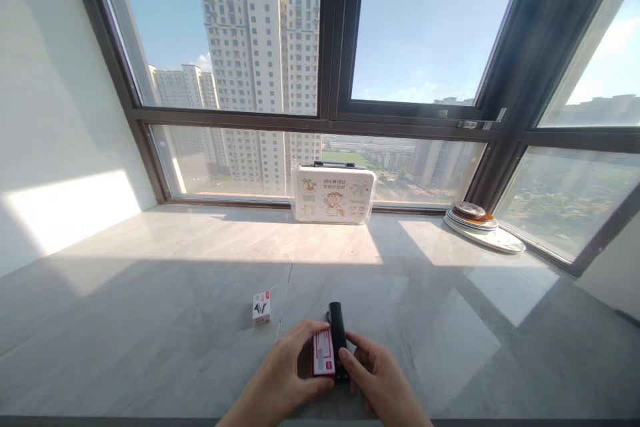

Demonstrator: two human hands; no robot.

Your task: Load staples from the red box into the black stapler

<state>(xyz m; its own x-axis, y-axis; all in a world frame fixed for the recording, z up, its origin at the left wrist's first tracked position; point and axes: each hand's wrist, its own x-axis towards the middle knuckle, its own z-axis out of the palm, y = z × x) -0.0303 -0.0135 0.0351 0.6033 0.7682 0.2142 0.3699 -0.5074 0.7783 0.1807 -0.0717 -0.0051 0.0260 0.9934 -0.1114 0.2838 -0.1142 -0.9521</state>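
Near the front edge of the grey marble-look sill, my left hand (284,365) grips a small pink and white box (324,350) between thumb and fingers. Right beside that box, on its right side, is a long black stapler (337,325), pointing away from me. My right hand (379,368) is closed around the stapler's near part, thumb on top and fingers along the right side. Box and stapler look to be touching. Farther off to the left stands a small white box (261,309) with red marks and a dark picture, apart from both hands.
A white carry case (334,195) with printed cartoons, wrapped in clear plastic, stands against the window. On the right, by the window corner, a stack of plates (473,219) rests on the marble-look sill (165,340). Dark window frames bound the back.
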